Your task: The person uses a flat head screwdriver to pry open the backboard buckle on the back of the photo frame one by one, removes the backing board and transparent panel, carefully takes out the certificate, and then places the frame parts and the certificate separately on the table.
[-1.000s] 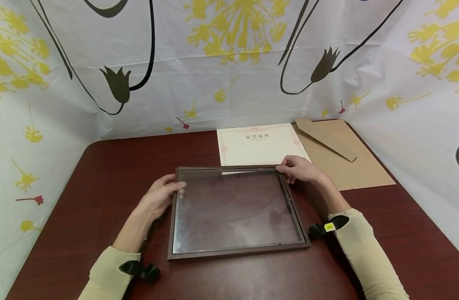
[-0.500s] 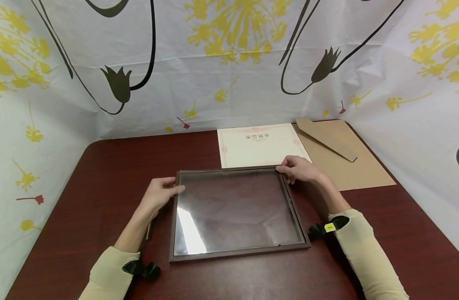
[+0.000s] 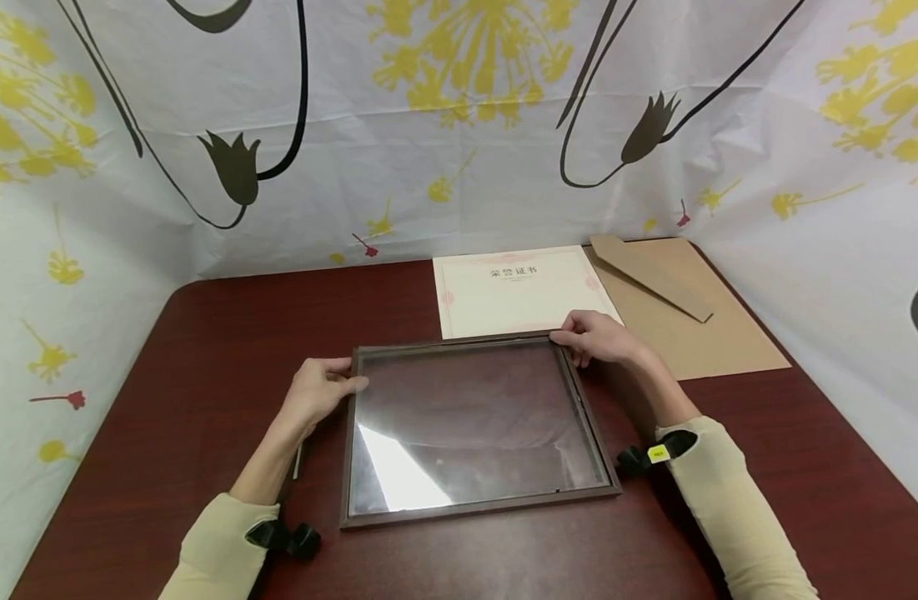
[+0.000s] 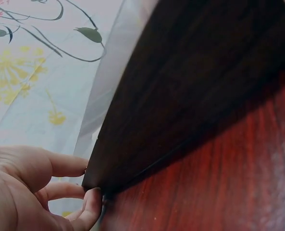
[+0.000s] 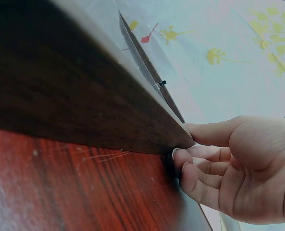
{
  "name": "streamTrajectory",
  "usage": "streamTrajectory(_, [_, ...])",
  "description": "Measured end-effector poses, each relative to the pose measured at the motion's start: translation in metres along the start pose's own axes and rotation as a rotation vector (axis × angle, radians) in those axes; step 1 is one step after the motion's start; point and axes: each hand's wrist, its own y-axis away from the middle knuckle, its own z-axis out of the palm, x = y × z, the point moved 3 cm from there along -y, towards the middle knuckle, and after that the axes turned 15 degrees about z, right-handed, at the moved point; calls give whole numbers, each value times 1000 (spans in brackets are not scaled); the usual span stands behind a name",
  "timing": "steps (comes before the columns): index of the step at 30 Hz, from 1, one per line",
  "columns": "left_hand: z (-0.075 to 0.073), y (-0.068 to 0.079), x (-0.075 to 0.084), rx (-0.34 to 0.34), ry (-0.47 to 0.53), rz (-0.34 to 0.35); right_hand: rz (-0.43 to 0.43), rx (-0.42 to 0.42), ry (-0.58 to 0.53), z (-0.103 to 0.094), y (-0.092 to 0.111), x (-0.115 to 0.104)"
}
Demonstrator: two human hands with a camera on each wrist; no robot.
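Observation:
A dark brown picture frame (image 3: pixel 481 505) with a clear pane (image 3: pixel 466 417) lies in front of me on the red-brown table, a bright glare on the pane's near left. My left hand (image 3: pixel 318 393) grips the frame's left side near the far corner, thumb over the edge. In the left wrist view, its fingertips are at the lower corner of the frame's dark side (image 4: pixel 156 91). My right hand (image 3: pixel 595 337) pinches the far right corner. The right wrist view has its thumb on the top edge and fingertips under the corner of the frame's side (image 5: pixel 84 96).
Behind the frame lies a cream certificate (image 3: pixel 522 296) with a pink border. A brown backing board (image 3: pixel 729 333) lies at the back right with a tapered strip (image 3: pixel 654 279) on it. Beside my left wrist is a thin stick-like thing (image 3: pixel 298 461). A patterned white cloth (image 3: pixel 398 183) surrounds the table.
The frame's far left corner has come down a little and its far edge covers less of the certificate. Glare has appeared on the pane. My left thumb has shifted slightly nearer; my right hand has stayed.

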Motion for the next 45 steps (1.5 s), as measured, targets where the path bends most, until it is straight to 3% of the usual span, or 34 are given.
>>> streamTrajectory(14, [-2, -3, 0, 11, 34, 29, 0, -14, -7, 0, 1, 0])
streamTrajectory(20, [-5, -2, 5, 4, 37, 159, -5, -10, -12, 1, 1, -1])
streamTrajectory(23, [-5, -2, 8, -22, 91, 202, -9, -9, -14, 1, 0, 0])
streamTrajectory(29, [-5, -2, 12, -58, 312, 160, -6, -14, -23, 1, 0, 1])
streamTrajectory(32, [-4, -2, 12, -95, 360, 154, -3, -13, -20, 1, -1, 2])
streamTrajectory(39, [-3, -1, 13, -231, 404, 173, 9, -7, -10, 1, 6, -4])
streamTrajectory(45, [-5, 0, 13, -206, 322, 176, 13, -16, -9, -1, 18, -18])
